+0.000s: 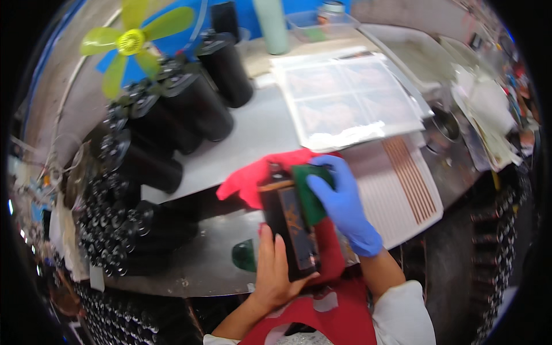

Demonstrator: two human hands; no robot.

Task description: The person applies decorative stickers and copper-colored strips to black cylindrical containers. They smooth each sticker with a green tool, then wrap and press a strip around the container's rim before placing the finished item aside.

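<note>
My bare left hand point(273, 265) is wrapped round the lower end of a black bottle point(277, 214). Its neck points away from me, and a copper-coloured band and a patterned panel show on its side. In a blue glove, my right hand point(345, 201) grips a dark green pad point(312, 194) against the bottle's right side, near the shoulder. Bright red cloth point(246, 179) lies behind and beneath the bottle. A small dark green piece point(244, 255) rests on the metal table, left of my left hand.
Several black bottles point(198, 109) stand at the left behind a yellow-green fan point(131, 42). A white-framed sheet with four panels point(339, 98) lies at the back. Right of my hands is a ribbed white tray point(374, 195) bearing copper-coloured strips point(409, 181). More bottles crowd the lower left.
</note>
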